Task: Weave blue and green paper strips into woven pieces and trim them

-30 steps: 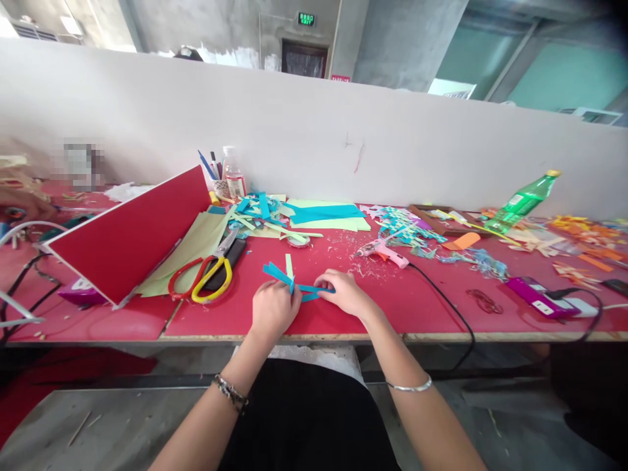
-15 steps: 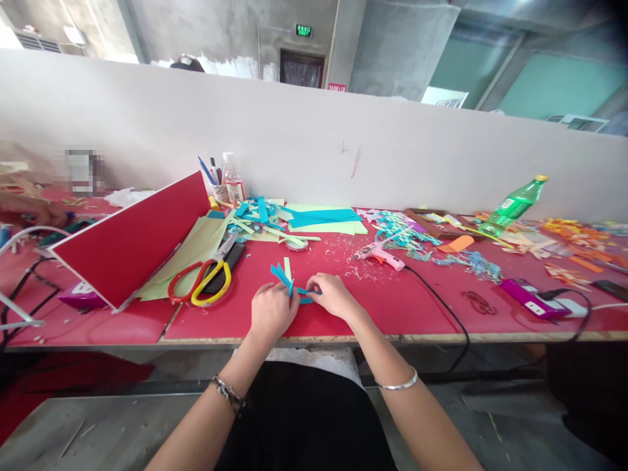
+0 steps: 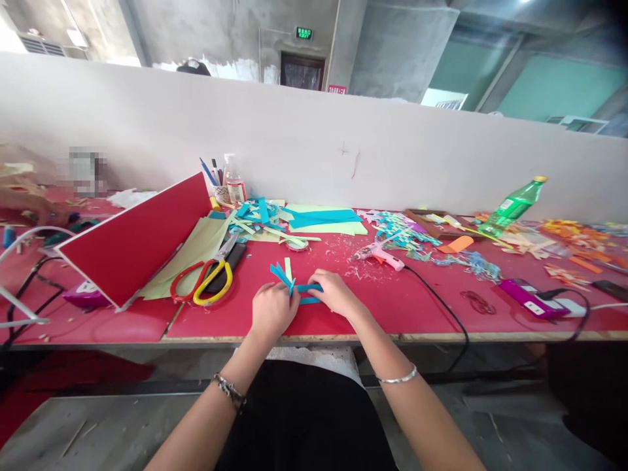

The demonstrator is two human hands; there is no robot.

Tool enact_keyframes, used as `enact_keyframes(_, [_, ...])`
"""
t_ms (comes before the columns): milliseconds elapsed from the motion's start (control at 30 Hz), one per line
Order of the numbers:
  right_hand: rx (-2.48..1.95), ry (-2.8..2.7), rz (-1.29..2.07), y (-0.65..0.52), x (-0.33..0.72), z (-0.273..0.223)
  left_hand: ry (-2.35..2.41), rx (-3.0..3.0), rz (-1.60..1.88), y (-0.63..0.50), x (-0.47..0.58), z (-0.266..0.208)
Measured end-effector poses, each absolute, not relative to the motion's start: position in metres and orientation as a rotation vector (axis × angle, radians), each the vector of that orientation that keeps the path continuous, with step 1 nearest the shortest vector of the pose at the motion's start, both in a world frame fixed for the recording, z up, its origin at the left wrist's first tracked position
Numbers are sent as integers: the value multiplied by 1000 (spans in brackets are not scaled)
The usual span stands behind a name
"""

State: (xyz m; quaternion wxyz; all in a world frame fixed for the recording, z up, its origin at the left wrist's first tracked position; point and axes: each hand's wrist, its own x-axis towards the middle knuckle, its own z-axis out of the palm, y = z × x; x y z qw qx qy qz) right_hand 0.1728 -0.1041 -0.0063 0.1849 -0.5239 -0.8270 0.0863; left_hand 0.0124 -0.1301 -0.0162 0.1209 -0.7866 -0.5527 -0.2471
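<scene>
Near the table's front edge, my left hand (image 3: 273,307) is closed on a small bundle of blue paper strips (image 3: 282,273), which fan out above its fingers. A pale green strip (image 3: 288,267) stands up among them. Two blue ends reach rightward from the bundle to my right hand (image 3: 333,292). Its fingers pinch the upper blue strip (image 3: 308,288); whether they also touch the lower end is hidden. Left of my hands lie scissors (image 3: 216,275) with one red and one yellow handle. A pink glue gun (image 3: 381,254) rests on the right, its tip pointing left.
A red board (image 3: 142,239) leans at the left. Blue and green paper sheets (image 3: 324,219) and cut scraps (image 3: 400,229) lie at the back. Rightward are a tilted green bottle (image 3: 513,206) and a purple power strip (image 3: 534,301). Another person's hand (image 3: 34,206) shows at far left.
My right hand has slid slightly right and up along the blue strip, so more of the strip shows between my hands. My left hand has stayed nearly in place.
</scene>
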Motion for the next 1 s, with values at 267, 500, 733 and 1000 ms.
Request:
enact_keyframes(267, [-1495,-2318,159,-108,173,4,-1658,-2282,-679,-130,13,-14])
enact_keyframes(500, [-1309,-2142,602,-109,165,19,-1718,-2272,-684,-134,15,-11])
enact_keyframes(733, [-955,-1851,1193,-98,149,19,-1775,-2285,-699,-133,15,-9])
enact_keyframes(1000, [-980,-1832,1186,-87,143,17,-1900,-2211,-646,-129,20,-5])
